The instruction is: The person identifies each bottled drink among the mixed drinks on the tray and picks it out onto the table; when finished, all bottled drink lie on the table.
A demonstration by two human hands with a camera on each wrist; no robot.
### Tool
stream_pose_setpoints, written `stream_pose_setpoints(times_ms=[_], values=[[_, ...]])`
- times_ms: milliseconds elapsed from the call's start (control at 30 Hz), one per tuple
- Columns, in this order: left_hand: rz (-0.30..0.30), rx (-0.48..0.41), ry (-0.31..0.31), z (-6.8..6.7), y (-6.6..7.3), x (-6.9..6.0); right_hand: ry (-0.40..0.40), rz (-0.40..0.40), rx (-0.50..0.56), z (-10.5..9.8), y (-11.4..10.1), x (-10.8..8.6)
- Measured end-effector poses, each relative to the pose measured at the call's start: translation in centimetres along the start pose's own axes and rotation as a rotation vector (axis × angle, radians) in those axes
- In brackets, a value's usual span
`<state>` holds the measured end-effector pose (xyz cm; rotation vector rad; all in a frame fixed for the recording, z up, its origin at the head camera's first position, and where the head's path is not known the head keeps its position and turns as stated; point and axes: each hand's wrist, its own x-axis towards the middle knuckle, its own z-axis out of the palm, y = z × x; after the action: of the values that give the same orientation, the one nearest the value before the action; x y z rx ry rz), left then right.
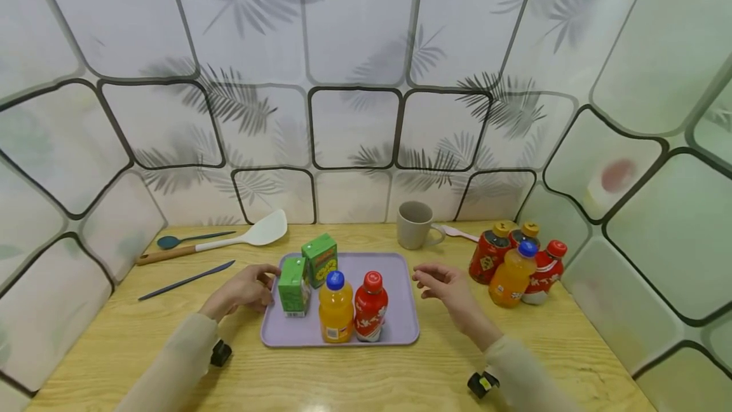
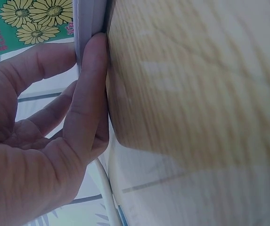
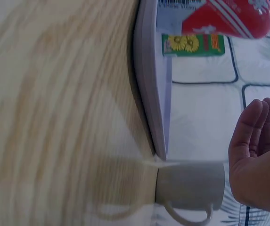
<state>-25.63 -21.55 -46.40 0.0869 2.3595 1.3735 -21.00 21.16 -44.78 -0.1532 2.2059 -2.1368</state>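
A lilac tray (image 1: 366, 262) lies on the wooden table. On it stand two green drink cartons (image 1: 294, 288), an orange juice bottle (image 1: 336, 310) with a blue cap and a red bottle (image 1: 371, 307). My left hand (image 1: 251, 286) is at the tray's left edge. In the left wrist view, the left hand (image 2: 45, 117) pinches the tray rim (image 2: 88, 21) between its fingertips. My right hand (image 1: 448, 291) hovers just off the tray's right edge, its fingers loosely bent and holding nothing. The right wrist view shows the right hand (image 3: 262, 155) apart from the tray wall (image 3: 149, 80).
A grey mug (image 1: 414, 226) stands behind the tray, with a pink utensil (image 1: 459, 233) beside it. Several bottles (image 1: 511, 277) cluster at the right. At the left lie a white spatula (image 1: 265, 229) with a wooden handle, a dark spoon (image 1: 169, 242) and a dark stick-like utensil (image 1: 187, 280).
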Motion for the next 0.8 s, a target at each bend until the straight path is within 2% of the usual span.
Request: stream_pose_setpoints(times_ms=[267, 433, 533, 800], values=[[-0.003, 0.001, 0.0, 0.0, 0.1, -0.1, -0.1, -0.018, -0.02, 2.4, 0.2, -0.5], [-0.017, 0.002, 0.0, 0.0, 0.1, 0.0, -0.17, -0.027, -0.068, 3.9, 0.1, -0.9], [-0.027, 0.002, 0.002, 0.0, 0.0, 0.1, -0.185, -0.038, -0.105, 5.0, -0.1, -1.2], [-0.026, -0.004, -0.002, 0.0, 0.1, 0.0, -0.197, -0.145, -0.177, 7.1, -0.3, -1.8]])
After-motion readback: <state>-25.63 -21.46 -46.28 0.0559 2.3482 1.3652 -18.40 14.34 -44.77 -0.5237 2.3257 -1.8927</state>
